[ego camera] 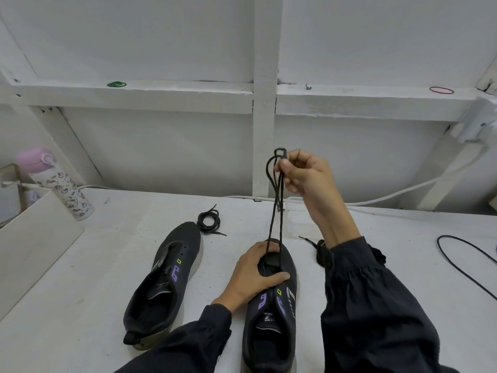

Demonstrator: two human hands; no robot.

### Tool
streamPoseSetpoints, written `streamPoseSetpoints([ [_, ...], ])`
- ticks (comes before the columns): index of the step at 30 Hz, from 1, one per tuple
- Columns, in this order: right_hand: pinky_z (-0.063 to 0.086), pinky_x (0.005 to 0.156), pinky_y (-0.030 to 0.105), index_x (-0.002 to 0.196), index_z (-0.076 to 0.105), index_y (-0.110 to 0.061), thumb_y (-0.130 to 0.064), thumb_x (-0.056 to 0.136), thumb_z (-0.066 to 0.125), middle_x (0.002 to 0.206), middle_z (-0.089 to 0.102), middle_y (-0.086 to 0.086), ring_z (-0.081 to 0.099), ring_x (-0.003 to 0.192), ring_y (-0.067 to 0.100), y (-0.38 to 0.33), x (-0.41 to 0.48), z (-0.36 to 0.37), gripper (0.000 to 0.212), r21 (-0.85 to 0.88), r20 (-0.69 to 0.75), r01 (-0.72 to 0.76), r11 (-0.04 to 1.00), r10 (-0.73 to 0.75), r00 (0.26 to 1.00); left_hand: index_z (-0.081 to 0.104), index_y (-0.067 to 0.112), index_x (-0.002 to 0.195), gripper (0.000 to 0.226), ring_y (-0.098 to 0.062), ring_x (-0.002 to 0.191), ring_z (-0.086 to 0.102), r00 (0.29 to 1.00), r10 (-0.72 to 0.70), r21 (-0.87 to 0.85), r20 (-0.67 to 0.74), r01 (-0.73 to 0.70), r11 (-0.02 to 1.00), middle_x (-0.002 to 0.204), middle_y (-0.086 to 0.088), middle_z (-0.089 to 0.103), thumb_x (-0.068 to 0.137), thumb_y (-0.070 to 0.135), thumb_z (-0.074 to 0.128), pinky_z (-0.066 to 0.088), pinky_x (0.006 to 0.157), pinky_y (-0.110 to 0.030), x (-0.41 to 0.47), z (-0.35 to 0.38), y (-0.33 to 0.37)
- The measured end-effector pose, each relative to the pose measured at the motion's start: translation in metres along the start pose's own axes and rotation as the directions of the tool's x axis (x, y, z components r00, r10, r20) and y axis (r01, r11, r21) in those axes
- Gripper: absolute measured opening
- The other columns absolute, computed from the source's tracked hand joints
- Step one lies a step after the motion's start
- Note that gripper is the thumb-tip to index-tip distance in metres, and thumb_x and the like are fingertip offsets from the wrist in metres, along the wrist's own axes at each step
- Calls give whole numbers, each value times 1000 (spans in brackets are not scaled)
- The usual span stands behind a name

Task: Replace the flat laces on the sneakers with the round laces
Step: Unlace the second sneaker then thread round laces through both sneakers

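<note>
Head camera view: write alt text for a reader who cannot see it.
A person's right hand pinches a thin black lace and holds its strands up from a dark fabric sneaker that the left hand grips on a white table. A matching sneaker with no lace lies to the left, a coiled black lace beside its toe.

Both hands busy.
Right hand (306,179) was raised, thumb and fingers pinching lace (277,205); left hand (252,275) sat low, curled round sneaker (271,321) throat.
</note>
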State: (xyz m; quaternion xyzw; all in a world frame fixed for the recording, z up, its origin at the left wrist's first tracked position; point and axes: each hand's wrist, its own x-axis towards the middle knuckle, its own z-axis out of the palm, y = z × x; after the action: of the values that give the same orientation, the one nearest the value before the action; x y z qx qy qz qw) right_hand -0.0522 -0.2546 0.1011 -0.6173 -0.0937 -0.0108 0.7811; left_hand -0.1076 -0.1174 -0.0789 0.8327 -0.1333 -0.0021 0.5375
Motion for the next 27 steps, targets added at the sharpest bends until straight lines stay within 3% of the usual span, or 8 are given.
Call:
streamPoseSetpoints([
  [9, 36, 45, 16, 80, 58, -7, 3, 94, 54, 73, 63, 2, 46, 52, 7, 3, -2, 4, 18, 108, 23, -37, 994, 34, 999, 63, 27, 103, 42, 3, 117, 54, 999, -42, -43, -3, 42, 998, 122, 20, 60, 69, 40, 84, 43, 99, -19, 0, 0, 1],
  [11, 36, 46, 17, 83, 58, -7, 0, 95, 55, 77, 63, 4, 47, 54, 8, 6, -4, 2, 14, 100, 12, -46, 994, 45, 999, 57, 24, 91, 38, -1, 114, 58, 997, -80, -122, 1, 79, 989, 118, 16, 65, 69, 35, 85, 47, 97, -24, -1, -1, 4],
  [14, 36, 47, 21, 93, 59, -6, -10, 97, 56, 82, 62, 4, 48, 57, 11, 13, -6, -6, 6, -1, -12, -64, 998, 64, 998, 54, 11, 84, 28, -9, 106, 65, 995, -96, -300, 1, 92, 950, 108, 1, 72, 77, 13, 81, 50, 91, -27, -4, -4, 15],
  [17, 35, 47, 21, 101, 57, -8, -18, 97, 58, 79, 61, 3, 50, 57, 12, 20, -10, -13, 10, -64, -54, -123, 990, 119, 991, 64, 9, 94, 16, -14, 106, 65, 998, -58, -414, -25, 42, 909, 109, -3, 72, 82, 5, 75, 50, 90, -24, -4, -9, 37],
  [22, 40, 47, 21, 102, 60, -10, -4, 85, 70, 78, 57, 0, 51, 57, 9, 33, -18, -18, 20, -174, -89, -141, 974, 128, 988, 72, 18, 112, 26, -7, 96, 60, 995, -47, -503, -91, -6, 864, 100, 2, 64, 87, 22, 71, 47, 87, -19, 4, -23, 68],
  [27, 43, 42, 23, 102, 62, -9, 16, 81, 53, 89, 58, 6, 55, 53, 14, 56, -39, -36, 34, -357, -232, -121, 926, 38, 972, 68, 21, 116, 29, -8, 76, 60, 949, -172, -518, -264, 11, 855, 78, 5, 59, 89, 12, 66, 51, 75, -17, -6, -34, 56],
])
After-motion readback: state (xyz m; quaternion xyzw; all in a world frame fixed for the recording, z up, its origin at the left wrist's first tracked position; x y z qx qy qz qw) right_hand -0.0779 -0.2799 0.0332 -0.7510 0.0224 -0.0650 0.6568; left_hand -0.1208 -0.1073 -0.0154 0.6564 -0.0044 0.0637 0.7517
